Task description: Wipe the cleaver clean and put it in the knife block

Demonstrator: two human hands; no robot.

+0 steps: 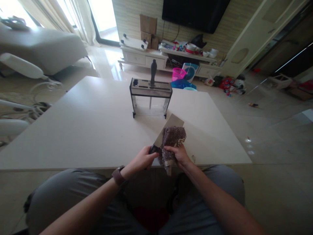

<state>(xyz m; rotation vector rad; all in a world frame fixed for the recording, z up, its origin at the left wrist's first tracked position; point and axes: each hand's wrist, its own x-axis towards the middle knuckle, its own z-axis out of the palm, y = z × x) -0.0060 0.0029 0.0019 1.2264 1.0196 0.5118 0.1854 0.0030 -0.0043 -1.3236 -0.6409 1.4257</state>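
My left hand [144, 158] is closed around the black handle of a cleaver [173, 120]. Its broad metal blade points away from me and to the right, over the near part of the white table. A brown fluffy cloth [174, 136] lies against the blade and covers part of it. My right hand [180, 154] grips this cloth, thumb on top, with the cloth's lower end hanging by the table edge. Beyond the blade stands a knife block [151, 87] with clear sides, a dark-handled tool upright in its top slot.
The white table [97, 130] spreads in front of me, its near edge at my knees. Behind it are a pink basket [178, 73], a blue container [182, 84] and a low cabinet [137, 58] with dishes on top. White chairs [22, 67] stand at the left.
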